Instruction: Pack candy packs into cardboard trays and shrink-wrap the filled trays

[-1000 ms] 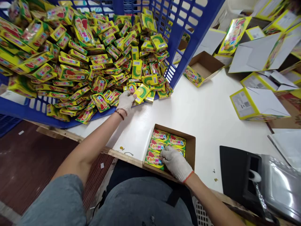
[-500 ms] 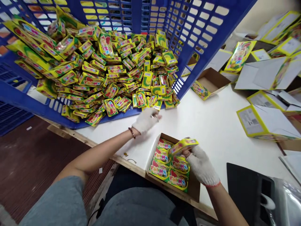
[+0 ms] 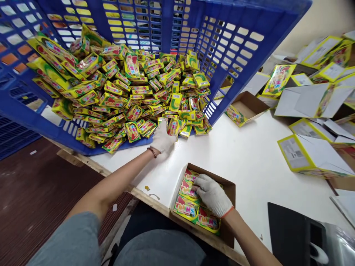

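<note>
Worktable: a white top (image 3: 249, 155) with a wooden front edge, above a dark reddish floor (image 3: 50, 184).
Blue plastic crate: lattice-walled (image 3: 257, 16), standing at the far left of the worktable, its low front lip towards the person; a loose heap of small yellow-green Twins packs (image 3: 122, 99) fills its bottom.
Left hand: in a pale knit glove (image 3: 163, 139), at the crate's front lip, fingers against a Twins pack (image 3: 174, 126); whether they grip it, I cannot tell.
Right hand: gloved too (image 3: 213, 195), well apart from the left, lying over the packs inside the carton; whether it pinches one is hidden.
Packing carton: an open cardboard tray (image 3: 230, 195) at the near edge; Twins packs (image 3: 185, 207) lie in it label up, side by side, some covered by the right hand.
Right side: another open carton (image 3: 251, 103) beside the crate, white-backed printed cartons (image 3: 313, 147) piled beyond, a black folder (image 3: 288, 229) nearer.
Step in hand: apparently filling the carton, one hand picking, the other placing.
Next move calls for: likely a secure hold on the crate-side pack and flat, square seating in the carton.
</note>
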`<action>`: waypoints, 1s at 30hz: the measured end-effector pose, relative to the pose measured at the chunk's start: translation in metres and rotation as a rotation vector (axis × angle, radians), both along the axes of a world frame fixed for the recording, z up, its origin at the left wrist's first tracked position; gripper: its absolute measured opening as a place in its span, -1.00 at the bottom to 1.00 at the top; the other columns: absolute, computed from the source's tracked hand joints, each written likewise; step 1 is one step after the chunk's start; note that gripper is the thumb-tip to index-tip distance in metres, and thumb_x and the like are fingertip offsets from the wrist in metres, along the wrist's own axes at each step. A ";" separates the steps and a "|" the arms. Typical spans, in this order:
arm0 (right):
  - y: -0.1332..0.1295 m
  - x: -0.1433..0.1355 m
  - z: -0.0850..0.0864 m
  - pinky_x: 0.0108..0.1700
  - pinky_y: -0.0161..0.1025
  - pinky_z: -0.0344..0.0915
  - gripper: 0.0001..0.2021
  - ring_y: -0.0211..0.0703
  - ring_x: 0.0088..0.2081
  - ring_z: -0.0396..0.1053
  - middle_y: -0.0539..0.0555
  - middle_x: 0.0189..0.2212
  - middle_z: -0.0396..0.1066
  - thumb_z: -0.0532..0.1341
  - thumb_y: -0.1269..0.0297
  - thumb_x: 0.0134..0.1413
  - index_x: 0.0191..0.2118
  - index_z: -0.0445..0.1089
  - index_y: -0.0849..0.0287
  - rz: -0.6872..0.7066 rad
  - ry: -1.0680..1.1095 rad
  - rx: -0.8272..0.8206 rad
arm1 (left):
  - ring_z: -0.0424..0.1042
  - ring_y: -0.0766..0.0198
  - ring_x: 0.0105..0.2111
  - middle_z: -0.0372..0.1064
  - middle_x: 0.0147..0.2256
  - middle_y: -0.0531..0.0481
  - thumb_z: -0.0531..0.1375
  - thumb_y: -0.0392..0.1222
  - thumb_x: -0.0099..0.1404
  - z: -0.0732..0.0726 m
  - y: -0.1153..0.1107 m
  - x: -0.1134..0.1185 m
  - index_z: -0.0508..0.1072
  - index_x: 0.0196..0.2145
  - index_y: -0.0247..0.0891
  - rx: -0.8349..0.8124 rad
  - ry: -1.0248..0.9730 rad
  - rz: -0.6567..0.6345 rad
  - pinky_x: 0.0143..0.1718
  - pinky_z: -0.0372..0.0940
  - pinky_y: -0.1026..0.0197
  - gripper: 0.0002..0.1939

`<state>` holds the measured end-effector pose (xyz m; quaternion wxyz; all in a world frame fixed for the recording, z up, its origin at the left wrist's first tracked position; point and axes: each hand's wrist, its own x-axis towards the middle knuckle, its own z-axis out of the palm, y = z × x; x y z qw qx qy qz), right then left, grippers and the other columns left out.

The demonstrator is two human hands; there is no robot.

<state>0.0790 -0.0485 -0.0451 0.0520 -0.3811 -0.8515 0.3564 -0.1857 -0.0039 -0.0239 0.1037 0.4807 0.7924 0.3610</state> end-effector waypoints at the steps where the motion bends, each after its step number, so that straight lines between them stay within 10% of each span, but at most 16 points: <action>1: -0.001 0.004 0.007 -0.15 -0.23 0.31 -0.86 -0.13 -0.25 0.39 0.06 -0.32 0.40 0.11 0.31 0.20 -0.33 0.40 0.11 -0.073 0.071 0.002 | 0.45 0.04 -0.08 0.44 -0.09 -0.16 0.28 -0.13 0.12 0.003 -0.012 0.009 0.28 0.11 -0.22 0.091 0.079 -0.113 -0.02 0.33 0.03 -0.40; 6: 0.002 0.018 0.050 -0.33 -0.20 0.34 -0.67 -0.13 -0.40 0.37 0.03 -0.37 0.42 0.16 0.05 0.20 -0.01 0.28 0.11 -0.399 0.377 0.045 | 0.41 0.12 -0.17 0.45 -0.20 -0.12 0.12 -0.24 0.33 0.022 -0.063 0.062 0.42 -0.04 -0.21 0.363 0.574 -0.862 -0.12 0.34 0.04 -0.75; 9: 0.003 0.023 0.053 -0.15 -0.17 0.38 -0.72 -0.08 -0.21 0.43 0.10 -0.20 0.46 0.16 0.06 0.20 -0.08 0.33 0.10 -0.348 0.357 0.106 | 0.39 0.11 -0.09 0.43 -0.09 -0.18 0.14 -0.09 0.36 0.023 -0.064 0.065 0.39 0.02 -0.24 0.424 0.572 -1.001 -0.07 0.34 0.05 -0.68; 11: 0.001 0.027 0.044 -0.13 -0.16 0.37 -0.76 -0.07 -0.19 0.43 0.08 -0.21 0.47 0.09 0.10 0.24 -0.11 0.33 0.09 -0.297 0.284 0.041 | 0.35 0.03 0.02 0.39 -0.01 -0.22 0.20 0.11 0.29 0.019 -0.052 0.043 0.36 0.05 -0.25 0.370 0.469 -0.850 0.05 0.30 -0.02 -0.51; 16: 0.000 0.029 0.010 -0.11 -0.16 0.35 -0.79 -0.08 -0.19 0.42 0.06 -0.23 0.46 0.03 0.23 0.23 -0.13 0.35 0.11 -0.252 0.138 -0.036 | 0.31 -0.10 0.02 0.37 -0.15 -0.18 0.32 0.02 0.15 0.001 -0.017 -0.053 0.41 -0.20 -0.26 -0.048 0.296 0.003 0.11 0.19 -0.15 -0.64; 21: 0.008 0.019 -0.006 -0.02 -0.19 0.31 -0.73 -0.08 -0.10 0.39 0.12 -0.16 0.46 0.03 0.37 0.21 -0.10 0.45 0.12 -0.227 0.008 0.097 | 0.29 -0.17 0.07 0.32 -0.36 -0.09 0.31 0.20 0.03 -0.022 -0.008 -0.104 0.44 -0.44 -0.27 -0.071 0.253 -0.009 0.12 0.10 -0.19 -0.56; 30: 0.000 0.014 -0.019 -0.10 -0.22 0.36 -0.60 -0.05 -0.12 0.39 0.24 -0.04 0.35 0.02 0.41 0.25 0.12 0.41 0.21 -0.207 -0.153 0.222 | 0.38 -0.05 0.02 0.36 -0.41 -0.02 0.28 0.23 0.08 -0.039 -0.013 -0.106 0.46 -0.34 -0.26 0.060 0.145 -0.014 0.00 0.22 -0.03 -0.54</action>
